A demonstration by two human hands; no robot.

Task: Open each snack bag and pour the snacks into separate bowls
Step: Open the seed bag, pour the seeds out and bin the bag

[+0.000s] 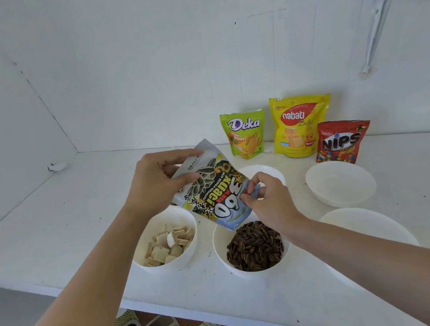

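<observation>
A sunflower-seed bag (217,191) hangs upside down, its mouth just above a white bowl (219,244) full of dark seeds (254,245). My left hand (158,182) grips the bag's bottom end, held uppermost. My right hand (267,201) pinches the bag's right edge near the mouth. To the left, another white bowl (185,216) holds wafer cubes (169,246). Three sealed bags stand at the back: green Deka (244,135), yellow Nabati (300,125), red Nips (342,141).
Bowls with nothing in them sit on the white counter (76,223): one (341,183) at right, one (367,228) near right partly behind my forearm, one (265,170) behind my right hand. The counter's front edge runs diagonally; patterned floor lies below.
</observation>
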